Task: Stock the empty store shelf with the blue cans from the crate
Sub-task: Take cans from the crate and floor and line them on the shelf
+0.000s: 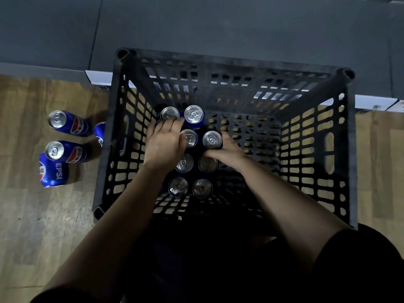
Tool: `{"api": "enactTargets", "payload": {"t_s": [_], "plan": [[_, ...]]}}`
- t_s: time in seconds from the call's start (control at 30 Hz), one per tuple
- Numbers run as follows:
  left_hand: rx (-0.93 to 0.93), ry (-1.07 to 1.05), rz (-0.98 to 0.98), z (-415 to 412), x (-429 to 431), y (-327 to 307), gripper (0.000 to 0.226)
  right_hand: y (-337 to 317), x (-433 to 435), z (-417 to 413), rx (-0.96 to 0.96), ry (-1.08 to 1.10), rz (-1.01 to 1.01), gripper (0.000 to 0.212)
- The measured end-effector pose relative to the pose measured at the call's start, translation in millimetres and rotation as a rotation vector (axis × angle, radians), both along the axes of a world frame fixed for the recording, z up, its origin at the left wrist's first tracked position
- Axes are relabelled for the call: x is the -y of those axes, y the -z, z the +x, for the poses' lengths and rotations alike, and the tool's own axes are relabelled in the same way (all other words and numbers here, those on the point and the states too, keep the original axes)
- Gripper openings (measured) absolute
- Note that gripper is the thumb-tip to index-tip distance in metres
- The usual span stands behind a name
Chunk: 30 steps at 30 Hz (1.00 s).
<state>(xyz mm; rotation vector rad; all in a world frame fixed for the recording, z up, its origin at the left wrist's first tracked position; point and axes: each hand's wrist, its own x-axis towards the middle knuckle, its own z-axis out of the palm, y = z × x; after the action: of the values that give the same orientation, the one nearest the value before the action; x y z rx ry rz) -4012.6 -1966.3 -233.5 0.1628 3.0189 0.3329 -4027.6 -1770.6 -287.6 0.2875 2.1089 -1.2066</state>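
Eight blue cans (177, 186) in the crate (351, 154), four on the floor (32, 215).

We list two bare forearms (122, 211), both stretched forward and downward, converging. Our left hand (162, 145): palm down, fingers nearly straight, pointing forward, thumb spread to the right. Our right hand (228, 150): turned inward, thumb and fingers curled round one blue can (212, 139).

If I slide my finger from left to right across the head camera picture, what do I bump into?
First blue cans on the floor → crate's left wall → left hand → right hand gripping a can → crate's right wall.
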Motion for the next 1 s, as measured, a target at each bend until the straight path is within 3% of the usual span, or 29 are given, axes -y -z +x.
{"api": "enactTargets", "payload": {"t_s": [0.13, 0.4, 0.83, 1.0], "plan": [[-0.012, 0.016, 0.009, -3, -2, 1, 0.042, 6, 2, -2, 0.030, 0.051, -0.046, 0.087], [-0.015, 0.019, 0.013, -2, -1, 5, 0.047, 6, 1, -4, -0.058, -0.026, 0.008, 0.067], [0.010, 0.026, 0.023, -3, 1, 10, 0.050, 5, 6, -17, -0.052, 0.022, 0.036, 0.084], [0.015, 0.020, 0.008, -2, 1, 9, 0.046, 0, 3, -15, -0.096, 0.035, 0.086, 0.074]]}}
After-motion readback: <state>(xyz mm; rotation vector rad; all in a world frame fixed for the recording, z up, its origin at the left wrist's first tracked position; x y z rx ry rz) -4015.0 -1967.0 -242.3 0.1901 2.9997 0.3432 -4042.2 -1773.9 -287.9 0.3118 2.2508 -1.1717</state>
